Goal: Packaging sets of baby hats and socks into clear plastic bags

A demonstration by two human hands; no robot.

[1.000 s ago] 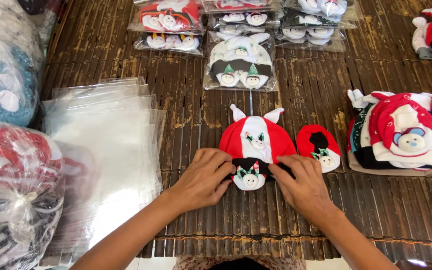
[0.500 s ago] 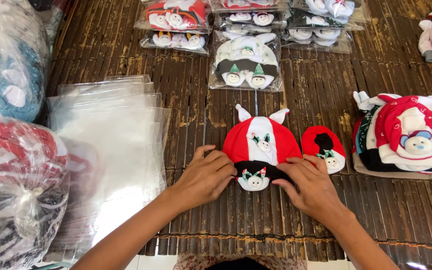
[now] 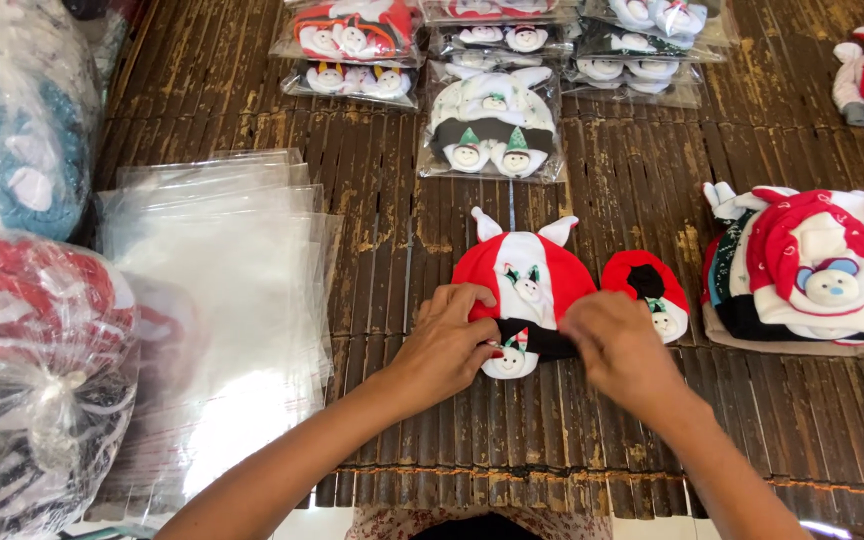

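Note:
A red and white baby hat (image 3: 527,275) with two white ears lies flat on the dark slatted bamboo floor (image 3: 392,200). A small black and white mitten (image 3: 512,355) with a little face lies on its lower edge. My left hand (image 3: 447,345) pinches the hat's left lower edge beside the mitten. My right hand (image 3: 617,345) presses on the right lower edge. A small red mitten (image 3: 647,290) with a black patch lies just right of the hat, touching my right hand.
A stack of clear plastic bags (image 3: 217,300) lies at left. Big filled sacks (image 3: 27,380) sit at far left. Packed hat sets (image 3: 492,125) lie ahead in rows. A pile of loose hats (image 3: 812,265) is at right.
Both hands have drawn closer together over the hat's lower edge, and the right hand now covers more of it. The hat set has stayed in place.

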